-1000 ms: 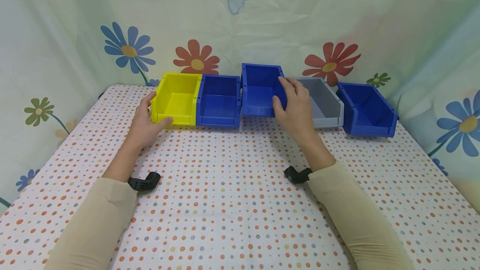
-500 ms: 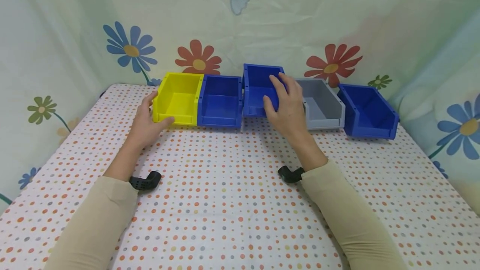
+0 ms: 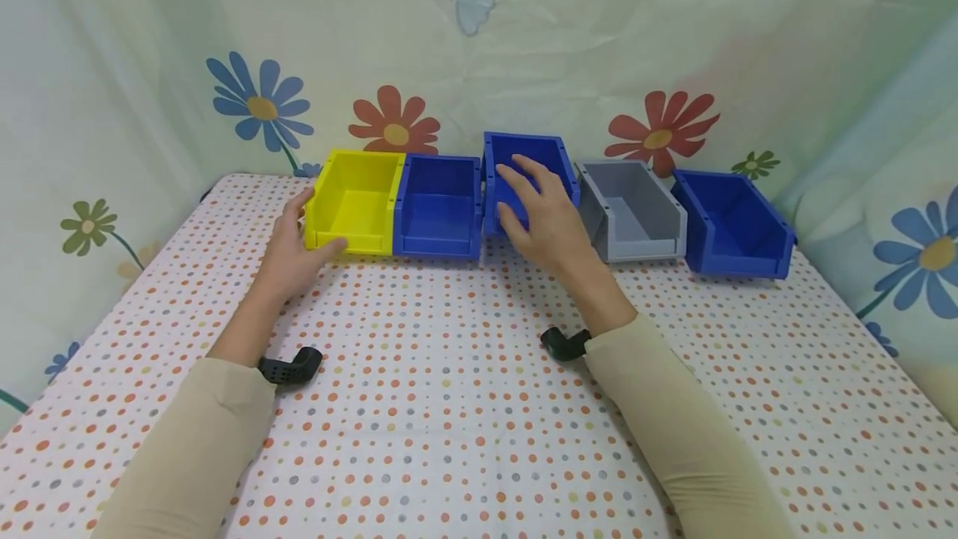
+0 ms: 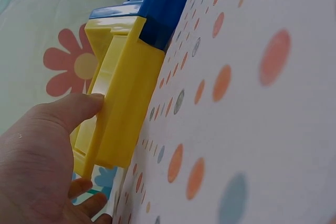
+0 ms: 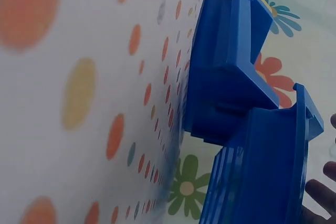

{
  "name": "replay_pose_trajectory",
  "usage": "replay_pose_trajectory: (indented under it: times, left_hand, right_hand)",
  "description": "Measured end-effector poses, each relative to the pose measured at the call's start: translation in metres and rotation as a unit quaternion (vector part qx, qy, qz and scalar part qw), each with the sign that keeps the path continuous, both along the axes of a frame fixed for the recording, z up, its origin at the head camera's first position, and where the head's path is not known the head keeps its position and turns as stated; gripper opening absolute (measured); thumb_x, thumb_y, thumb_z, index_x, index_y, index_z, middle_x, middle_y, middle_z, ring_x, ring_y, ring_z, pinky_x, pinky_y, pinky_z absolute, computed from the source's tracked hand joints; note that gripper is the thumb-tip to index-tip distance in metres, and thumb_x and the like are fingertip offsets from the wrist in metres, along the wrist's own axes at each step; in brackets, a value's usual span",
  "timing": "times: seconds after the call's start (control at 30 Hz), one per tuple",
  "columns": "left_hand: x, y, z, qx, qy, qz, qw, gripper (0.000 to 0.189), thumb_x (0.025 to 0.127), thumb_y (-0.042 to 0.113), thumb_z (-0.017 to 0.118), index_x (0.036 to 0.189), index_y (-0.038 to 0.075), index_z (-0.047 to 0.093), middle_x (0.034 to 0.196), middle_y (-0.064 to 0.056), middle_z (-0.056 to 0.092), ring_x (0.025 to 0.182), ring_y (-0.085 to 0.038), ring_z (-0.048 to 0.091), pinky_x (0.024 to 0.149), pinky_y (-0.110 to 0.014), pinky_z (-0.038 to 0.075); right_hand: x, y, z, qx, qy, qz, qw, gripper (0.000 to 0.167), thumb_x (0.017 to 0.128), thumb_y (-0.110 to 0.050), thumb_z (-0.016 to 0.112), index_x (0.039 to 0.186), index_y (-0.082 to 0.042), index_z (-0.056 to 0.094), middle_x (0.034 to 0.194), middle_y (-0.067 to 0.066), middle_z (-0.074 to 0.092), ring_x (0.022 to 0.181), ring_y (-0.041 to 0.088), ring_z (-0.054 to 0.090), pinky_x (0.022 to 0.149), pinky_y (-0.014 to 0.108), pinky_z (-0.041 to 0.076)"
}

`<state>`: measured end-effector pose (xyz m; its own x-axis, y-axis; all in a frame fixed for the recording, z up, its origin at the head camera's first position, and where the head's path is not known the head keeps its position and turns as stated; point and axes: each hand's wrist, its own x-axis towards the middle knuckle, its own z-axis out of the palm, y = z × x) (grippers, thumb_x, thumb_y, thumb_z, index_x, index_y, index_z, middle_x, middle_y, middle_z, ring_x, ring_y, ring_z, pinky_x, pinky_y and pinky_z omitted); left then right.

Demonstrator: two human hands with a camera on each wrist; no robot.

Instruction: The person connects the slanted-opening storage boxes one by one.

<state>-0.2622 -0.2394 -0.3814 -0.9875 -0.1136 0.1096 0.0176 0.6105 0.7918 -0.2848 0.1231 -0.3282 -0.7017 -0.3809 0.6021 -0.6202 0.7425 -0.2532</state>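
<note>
Pinching yellow stacking bin [image 3: 367, 242] w/ L hand [image 3: 290, 252], spreading R hand [image 3: 548, 223] over ctr. blue stacking bin [image 5: 268, 166]: prob. light, stiff; best held by sides.

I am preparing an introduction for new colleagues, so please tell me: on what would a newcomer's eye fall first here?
Most likely on the yellow bin, at the left end of the row, touched by the left hand. Next, probably on the middle blue bin, which sits higher than its neighbours, with the right hand over its opening.
</note>
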Motion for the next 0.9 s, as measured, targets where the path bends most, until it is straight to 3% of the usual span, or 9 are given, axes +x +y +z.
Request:
replay_pose_trajectory:
  times: [0.13,0.23,0.3,0.37,0.53,0.7,0.77,0.9]
  left_hand:
    - [0.0001,0.0000,-0.0015,0.001,-0.001,0.002,1.0000,0.095,0.098,0.031,0.069,0.168,0.032,0.003,0.173,-0.017,0.012,0.156,-0.045,0.022,0.125,-0.064,0.026]
    - [0.0000,0.0003,-0.0017,0.002,-0.001,0.003,1.0000,0.096,0.098,0.031,0.069,0.168,0.032,0.003,0.173,-0.017,0.012,0.156,-0.045,0.022,0.125,-0.064,0.026]
    - [0.0000,0.0006,-0.0014,0.002,-0.002,0.004,1.0000,0.096,0.098,0.030,0.069,0.168,0.032,0.003,0.173,-0.017,0.012,0.156,-0.045,0.022,0.125,-0.064,0.026]
    - [-0.0001,0.0010,-0.0009,0.003,-0.002,0.005,1.0000,0.096,0.098,0.030,0.069,0.168,0.032,0.003,0.173,-0.017,0.012,0.156,-0.045,0.022,0.125,-0.064,0.026]
    - [-0.0007,0.0017,-0.0002,0.004,-0.003,0.005,1.0000,0.096,0.098,0.030,0.069,0.168,0.032,0.004,0.173,-0.017,0.013,0.156,-0.045,0.022,0.125,-0.064,0.027]
    - [-0.0008,0.0017,-0.0004,0.002,-0.002,0.007,1.0000,0.096,0.098,0.030,0.069,0.167,0.032,0.004,0.172,-0.017,0.013,0.156,-0.045,0.023,0.125,-0.064,0.027]
    - [-0.0008,0.0014,-0.0007,0.002,-0.003,0.007,1.0000,0.096,0.098,0.030,0.069,0.168,0.032,0.003,0.173,-0.017,0.013,0.156,-0.044,0.023,0.125,-0.063,0.027]
    - [-0.0007,0.0010,-0.0013,0.003,-0.003,0.006,1.0000,0.096,0.098,0.031,0.069,0.168,0.032,0.003,0.173,-0.017,0.012,0.156,-0.045,0.023,0.125,-0.063,0.027]
  right_hand:
    - [-0.0019,-0.0040,0.0003,0.010,-0.030,0.007,0.9995,0.054,0.104,-0.024,0.060,0.156,-0.014,0.047,0.164,0.013,0.037,0.138,0.036,0.052,0.098,0.054,0.056]
    - [-0.0023,-0.0066,0.0017,0.017,-0.057,0.009,0.9982,0.057,0.105,-0.027,0.059,0.158,-0.017,0.043,0.166,0.012,0.033,0.105,0.034,0.067,0.078,0.048,0.058]
    - [-0.0031,-0.0079,0.0025,0.023,-0.078,0.009,0.9967,0.059,0.105,-0.029,0.058,0.160,-0.018,0.040,0.168,0.011,0.031,0.084,0.032,0.066,0.069,0.045,0.054]
    - [-0.0041,-0.0087,0.0028,0.033,-0.096,0.007,0.9948,0.060,0.106,-0.030,0.057,0.161,-0.019,0.038,0.169,0.010,0.030,0.075,0.031,0.064,0.069,0.046,0.054]
    - [-0.0062,-0.0094,0.0025,0.047,-0.110,0.004,0.9928,0.060,0.106,-0.032,0.057,0.161,-0.019,0.039,0.169,0.006,0.032,0.088,0.031,0.070,0.083,0.049,0.057]
    - [-0.0068,-0.0094,0.0025,0.046,-0.113,0.002,0.9925,0.060,0.105,-0.033,0.057,0.161,-0.021,0.040,0.170,0.002,0.031,0.070,0.027,0.065,0.076,0.047,0.054]
    - [-0.0072,-0.0093,0.0026,0.047,-0.118,0.003,0.9919,0.060,0.105,-0.033,0.057,0.161,-0.022,0.039,0.170,0.001,0.031,0.079,0.030,0.069,0.084,0.050,0.056]
    - [-0.0082,-0.0091,0.0026,0.049,-0.126,0.006,0.9908,0.060,0.105,-0.033,0.057,0.162,-0.023,0.038,0.171,0.000,0.030,0.111,0.037,0.070,0.104,0.056,0.052]
